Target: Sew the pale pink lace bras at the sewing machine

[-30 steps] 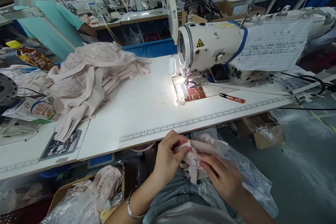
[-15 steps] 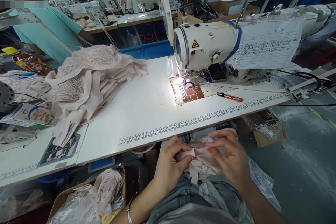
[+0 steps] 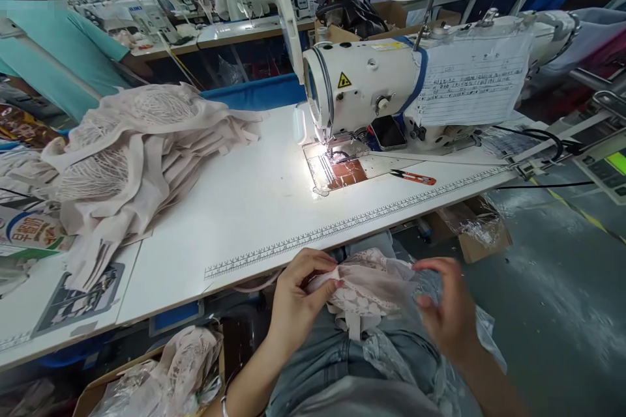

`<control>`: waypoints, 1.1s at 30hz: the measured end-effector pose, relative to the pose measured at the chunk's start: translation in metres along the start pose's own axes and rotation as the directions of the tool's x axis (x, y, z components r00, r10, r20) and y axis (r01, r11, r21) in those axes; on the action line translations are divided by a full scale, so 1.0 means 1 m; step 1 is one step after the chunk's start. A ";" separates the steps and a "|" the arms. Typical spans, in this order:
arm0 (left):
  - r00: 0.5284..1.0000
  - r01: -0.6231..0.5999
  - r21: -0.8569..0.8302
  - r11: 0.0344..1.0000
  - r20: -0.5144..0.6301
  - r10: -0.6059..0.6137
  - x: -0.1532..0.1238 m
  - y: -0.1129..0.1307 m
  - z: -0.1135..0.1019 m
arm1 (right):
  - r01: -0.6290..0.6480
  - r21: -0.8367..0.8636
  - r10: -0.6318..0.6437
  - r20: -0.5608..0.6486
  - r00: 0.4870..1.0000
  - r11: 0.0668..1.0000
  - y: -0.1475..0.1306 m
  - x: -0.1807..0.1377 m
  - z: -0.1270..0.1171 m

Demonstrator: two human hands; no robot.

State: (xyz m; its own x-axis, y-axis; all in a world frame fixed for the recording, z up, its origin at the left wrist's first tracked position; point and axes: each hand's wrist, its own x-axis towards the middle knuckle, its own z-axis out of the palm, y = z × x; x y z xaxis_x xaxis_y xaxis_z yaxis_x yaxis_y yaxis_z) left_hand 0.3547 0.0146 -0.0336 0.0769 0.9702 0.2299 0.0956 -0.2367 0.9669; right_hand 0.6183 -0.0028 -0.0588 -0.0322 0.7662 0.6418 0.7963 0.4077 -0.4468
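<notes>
Over my lap, a pale pink lace bra [image 3: 362, 300] is bunched up, with a short strap end hanging from its lower edge. My left hand [image 3: 303, 293] pinches its left side between thumb and fingers. At the other end, my right hand [image 3: 447, 303] has its thumb and index finger apart, the index tip close to the fabric edge; whether it touches cannot be told. Clear plastic [image 3: 391, 352] lies crumpled on my lap below the bra. In front stands a white sewing machine [image 3: 362, 85], its needle area lit.
A pile of matching bras [image 3: 132, 143] covers the table's left. Orange thread snips [image 3: 413, 177] and a phone [image 3: 387, 133] lie by the machine. A printed ruler [image 3: 342, 228] runs along the front edge. Below left stands a box of lace pieces [image 3: 186, 365]. A person in teal [image 3: 59, 52] is beyond.
My right hand has moved right, away from the middle of the bra, and its fingers have spread. My left hand keeps its pinch. The view has turned slightly to the right.
</notes>
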 end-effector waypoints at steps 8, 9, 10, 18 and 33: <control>0.995 0.011 -0.104 0.995 -0.099 -0.022 0.002 -0.009 -0.002 | -0.145 0.522 -0.119 0.438 0.891 0.841 -0.019 -0.007 -0.003; 0.995 0.020 -0.122 0.992 -0.093 -0.031 0.002 -0.009 -0.002 | -0.099 0.564 -0.188 0.428 0.884 0.820 -0.022 -0.007 -0.003; 0.996 0.034 -0.141 0.989 -0.081 -0.046 0.002 -0.008 -0.002 | -0.070 0.581 -0.234 0.432 0.871 0.811 -0.023 -0.007 -0.003; 0.988 0.147 -0.235 0.961 -0.008 -0.153 -0.002 -0.002 -0.005 | 0.091 0.059 -0.085 -0.102 0.991 0.994 0.008 -0.011 0.025; 0.962 0.272 -0.144 0.952 0.013 -0.273 -0.007 -0.005 -0.012 | -0.362 0.735 0.393 0.141 0.909 0.573 -0.004 0.027 0.020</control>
State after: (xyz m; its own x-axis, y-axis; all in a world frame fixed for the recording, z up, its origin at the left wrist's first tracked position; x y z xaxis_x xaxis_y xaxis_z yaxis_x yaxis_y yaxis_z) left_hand 0.3413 0.0094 -0.0387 0.0604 0.9972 -0.0438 -0.0313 0.0458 0.9985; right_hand 0.6022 0.0262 -0.0524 0.1985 0.9265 0.3197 0.0238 0.3215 -0.9466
